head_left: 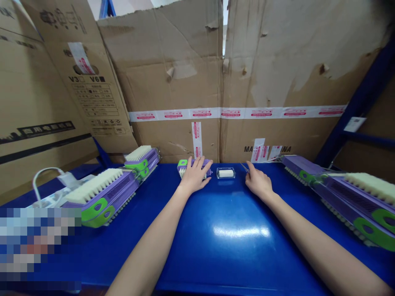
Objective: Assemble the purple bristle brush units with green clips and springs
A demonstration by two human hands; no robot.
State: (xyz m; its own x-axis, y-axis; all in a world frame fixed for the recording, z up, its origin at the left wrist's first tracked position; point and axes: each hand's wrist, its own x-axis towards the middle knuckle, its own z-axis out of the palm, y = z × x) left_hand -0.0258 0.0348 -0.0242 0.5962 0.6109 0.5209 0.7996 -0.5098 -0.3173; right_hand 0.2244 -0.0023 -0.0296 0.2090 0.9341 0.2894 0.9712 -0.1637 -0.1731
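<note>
My left hand (195, 174) lies with spread fingers over a purple and green brush (182, 163) near the back of the blue table. The brush's pale bristles show below its body, partly hidden by the hand. Just right of it sits a small clear box (226, 173) with a white piece inside, apart from both hands. My right hand (259, 181) is closed on a thin pointed tool (243, 166), whose tip points up and left. Fingers cover most of that tool, so its exact kind is unclear.
Several purple and green brushes (105, 193) are stacked at the left, some bristles up. More brushes (345, 197) line the right side. A white power strip (55, 197) with a plugged-in charger lies at far left. Cardboard sheets (173, 90) wall off the back of the blue table (197, 246).
</note>
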